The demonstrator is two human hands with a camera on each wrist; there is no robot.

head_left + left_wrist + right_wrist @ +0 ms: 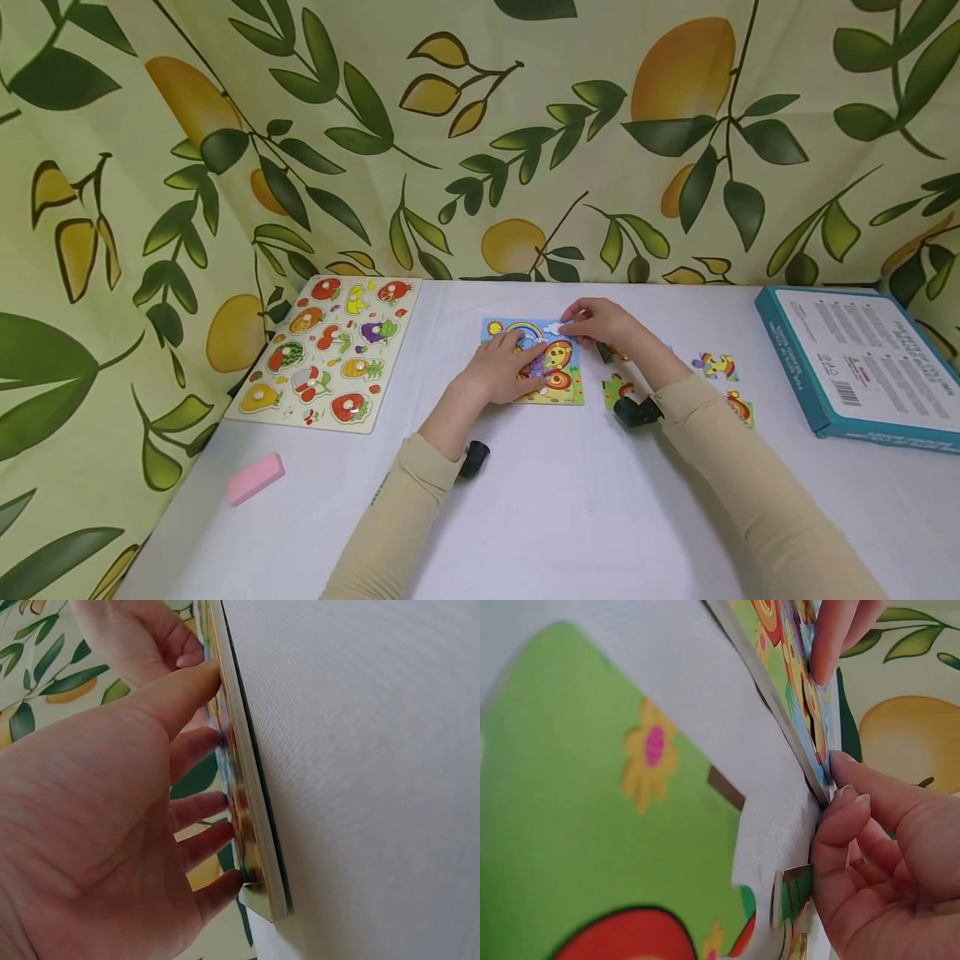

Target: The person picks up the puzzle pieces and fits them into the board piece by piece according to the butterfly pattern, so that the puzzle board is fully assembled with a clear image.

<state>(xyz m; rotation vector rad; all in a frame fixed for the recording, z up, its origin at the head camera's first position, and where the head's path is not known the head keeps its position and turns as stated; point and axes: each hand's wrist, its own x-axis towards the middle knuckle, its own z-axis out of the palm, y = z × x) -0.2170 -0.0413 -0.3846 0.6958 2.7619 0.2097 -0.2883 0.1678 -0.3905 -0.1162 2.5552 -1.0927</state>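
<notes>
Left hand (497,367) spread, nothing gripped, is laid across the puzzle (560,358) on the table (555,500), as if to steady it, while the far right corner seems pinched by the curled right hand (600,323), loose pieces (717,366) being set handily close.

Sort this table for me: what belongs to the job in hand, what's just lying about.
Job in hand:
picture puzzle, under the left hand, with the right hand at its corner
loose puzzle pieces

Apparently just lying about:
fruit board
pink block
teal box, possibly packaging
</notes>
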